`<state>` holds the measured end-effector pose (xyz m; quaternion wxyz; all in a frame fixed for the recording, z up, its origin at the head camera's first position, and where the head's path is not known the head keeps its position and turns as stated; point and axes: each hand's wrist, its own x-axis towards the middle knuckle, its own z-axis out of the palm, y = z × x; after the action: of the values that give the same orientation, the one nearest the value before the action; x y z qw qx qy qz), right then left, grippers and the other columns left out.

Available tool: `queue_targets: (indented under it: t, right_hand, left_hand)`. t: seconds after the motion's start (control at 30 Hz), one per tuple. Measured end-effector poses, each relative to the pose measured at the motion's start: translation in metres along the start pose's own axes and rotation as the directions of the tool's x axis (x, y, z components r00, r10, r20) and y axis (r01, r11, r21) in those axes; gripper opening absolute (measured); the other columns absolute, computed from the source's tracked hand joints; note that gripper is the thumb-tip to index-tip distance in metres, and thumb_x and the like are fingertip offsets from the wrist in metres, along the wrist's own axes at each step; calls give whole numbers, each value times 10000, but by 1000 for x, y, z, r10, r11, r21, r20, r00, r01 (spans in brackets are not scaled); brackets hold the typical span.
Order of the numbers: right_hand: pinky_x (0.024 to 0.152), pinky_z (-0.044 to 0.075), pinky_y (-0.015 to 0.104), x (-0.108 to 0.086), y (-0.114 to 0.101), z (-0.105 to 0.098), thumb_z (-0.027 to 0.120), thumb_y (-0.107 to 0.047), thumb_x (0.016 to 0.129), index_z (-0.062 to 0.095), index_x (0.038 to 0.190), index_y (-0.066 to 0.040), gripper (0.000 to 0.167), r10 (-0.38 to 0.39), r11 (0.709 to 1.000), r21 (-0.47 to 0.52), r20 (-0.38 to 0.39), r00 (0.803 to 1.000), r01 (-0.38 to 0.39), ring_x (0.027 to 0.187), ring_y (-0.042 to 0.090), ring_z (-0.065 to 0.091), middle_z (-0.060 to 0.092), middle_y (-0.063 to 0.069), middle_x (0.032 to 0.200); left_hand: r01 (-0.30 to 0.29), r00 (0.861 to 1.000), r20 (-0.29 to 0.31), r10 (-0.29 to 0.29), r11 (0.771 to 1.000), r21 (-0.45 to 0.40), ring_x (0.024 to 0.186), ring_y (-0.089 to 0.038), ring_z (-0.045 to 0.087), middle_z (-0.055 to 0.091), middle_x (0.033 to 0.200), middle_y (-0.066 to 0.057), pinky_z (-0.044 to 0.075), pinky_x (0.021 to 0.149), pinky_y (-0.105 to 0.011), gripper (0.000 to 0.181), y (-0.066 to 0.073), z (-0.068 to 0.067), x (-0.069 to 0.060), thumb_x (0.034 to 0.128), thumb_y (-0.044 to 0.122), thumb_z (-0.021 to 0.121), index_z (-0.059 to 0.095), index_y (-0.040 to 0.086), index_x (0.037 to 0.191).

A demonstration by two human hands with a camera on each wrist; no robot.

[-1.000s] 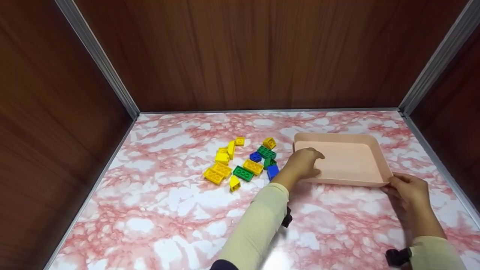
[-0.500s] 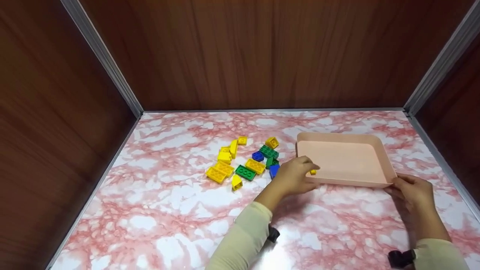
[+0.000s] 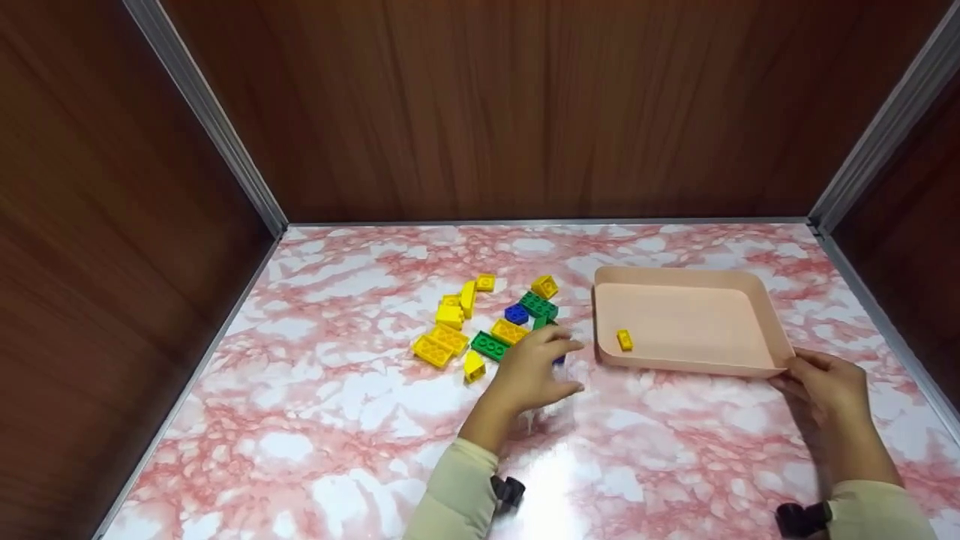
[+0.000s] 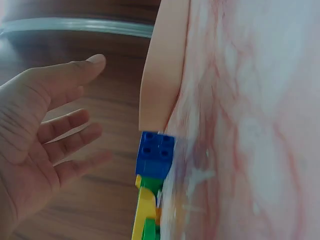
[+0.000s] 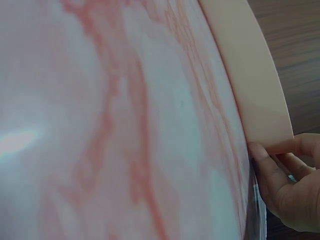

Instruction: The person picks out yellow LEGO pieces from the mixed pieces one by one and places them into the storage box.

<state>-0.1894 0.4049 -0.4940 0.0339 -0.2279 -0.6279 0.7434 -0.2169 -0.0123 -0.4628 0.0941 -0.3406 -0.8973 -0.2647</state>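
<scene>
"Right hand (image 3: 829,382)?"
"Pinching a corner of the peach tray (image 3: 697,322); one yellow toy brick (image 3: 625,340) lies inside, left of that grip."
"Left hand (image 3: 532,371)?"
"Fingers apart, holding nothing, loose toy bricks (image 3: 489,346) beside it."

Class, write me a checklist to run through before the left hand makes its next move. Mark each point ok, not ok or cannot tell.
1. Left hand free: ok; fingers and thumb are spread, holding nothing.
2. Tray held: ok; the right hand grips its near right corner.
3. Firmness of that grip: cannot tell; the pictures do not show pressure.
4. Room in the tray: ok; only one small yellow brick shows, near its left end.
5. Blue brick beside the left hand fully visible from the head: not ok; the hand covers much of it.
6. Loose bricks available: ok; several lie left of the tray.
</scene>
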Motion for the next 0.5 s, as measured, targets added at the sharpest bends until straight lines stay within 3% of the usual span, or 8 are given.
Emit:
queue_targets:
  t: [0.07, 0.17, 0.3, 0.5]
  right_hand:
    - [660, 572, 289, 0, 0, 0, 601, 1, 905, 631, 1115, -26, 214, 8, 1000, -23, -10, 1000, -8, 667, 133, 696, 656, -46, 742]
    - [670, 571, 286, 0, -1, 0, 586, -16, 922, 410, 1376, 104, 501, 13, 998, -54, -14, 1000, -13, 674, 121, 697, 646, -61, 743]
    - [675, 571, 287, -1, -1, 0, 588, -23, 927, 332, 1432, 126, 586, 31, 998, -62, -19, 999, -32, 677, 119, 696, 644, -57, 741]
    - [678, 570, 295, -1, -1, 1, 619, -31, 911, 404, 1399, 83, 545, 45, 997, -54, -29, 999, -46, 678, 122, 696, 651, -35, 736]
  left_hand:
    - [12, 1000, 6, -12, 1000, -6, 1132, -180, 572, 583, 1265, -34, 482, 940, -297, 547, -2, -3, -5, 748, 338, 844, 682, 158, 1238]
    - [29, 999, 20, -29, 1000, -8, 1168, -201, 552, 567, 1296, -44, 474, 961, -331, 559, -5, -7, -9, 757, 331, 840, 669, 162, 1261]
    - [66, 997, 30, -66, 998, -2, 1190, -212, 536, 555, 1317, -47, 470, 972, -362, 575, -11, -14, -13, 762, 318, 839, 653, 177, 1288]
    - [131, 991, 36, -132, 991, 21, 1183, -264, 539, 554, 1326, -86, 473, 958, -428, 590, -26, -25, -21, 760, 307, 842, 648, 162, 1298]
